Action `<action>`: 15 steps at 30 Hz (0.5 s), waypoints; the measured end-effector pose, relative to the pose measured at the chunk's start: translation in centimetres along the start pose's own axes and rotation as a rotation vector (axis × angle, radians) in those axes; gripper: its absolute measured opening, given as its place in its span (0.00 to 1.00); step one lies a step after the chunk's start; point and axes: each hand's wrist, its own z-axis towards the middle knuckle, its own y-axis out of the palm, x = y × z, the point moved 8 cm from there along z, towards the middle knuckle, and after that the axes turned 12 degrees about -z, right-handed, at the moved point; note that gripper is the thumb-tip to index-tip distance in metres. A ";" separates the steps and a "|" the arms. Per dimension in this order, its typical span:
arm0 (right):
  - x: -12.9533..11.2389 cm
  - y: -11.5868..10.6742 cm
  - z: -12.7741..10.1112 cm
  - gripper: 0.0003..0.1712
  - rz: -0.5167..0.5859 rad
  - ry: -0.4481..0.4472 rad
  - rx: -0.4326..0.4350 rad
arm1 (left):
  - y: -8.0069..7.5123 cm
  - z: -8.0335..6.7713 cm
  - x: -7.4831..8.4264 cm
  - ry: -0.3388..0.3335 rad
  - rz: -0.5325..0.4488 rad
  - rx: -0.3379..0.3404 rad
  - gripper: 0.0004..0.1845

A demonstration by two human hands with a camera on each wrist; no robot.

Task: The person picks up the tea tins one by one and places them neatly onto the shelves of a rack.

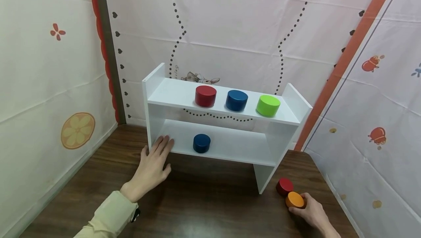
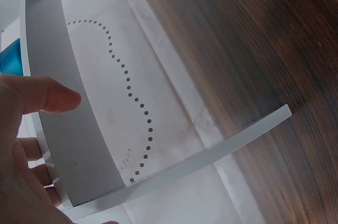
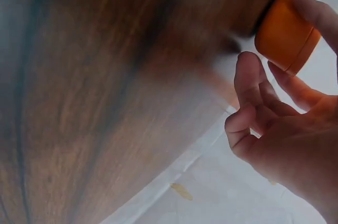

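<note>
My left hand (image 1: 150,170) rests its straight fingers on the left end of the lower board of a white two-tier shelf (image 1: 227,141). In the left wrist view its thumb (image 2: 53,95) lies below the board and the other fingers are on the board's far side. At the right of the table my right hand (image 1: 314,210) pinches an orange round block (image 1: 295,200) between thumb and fingers. The right wrist view shows the orange block (image 3: 285,34) at the fingertips. Close behind it sits a red round block (image 1: 284,187) on the table.
On the upper board stand a red block (image 1: 205,96), a blue block (image 1: 236,101) and a green block (image 1: 268,106). A dark blue block (image 1: 201,143) sits on the lower board. The brown wooden table (image 1: 210,208) is bordered by printed white cloth (image 1: 230,22).
</note>
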 end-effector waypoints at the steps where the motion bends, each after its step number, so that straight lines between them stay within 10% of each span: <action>1: -0.2 0.0 -0.1 0.49 0.001 -0.003 -0.002 | 0.0 0.0 0.0 0.000 -0.001 0.001 0.42; 15: -4.9 -0.6 -1.7 0.46 0.055 -0.073 0.048 | -0.2 -0.1 0.1 0.005 -0.014 0.009 0.42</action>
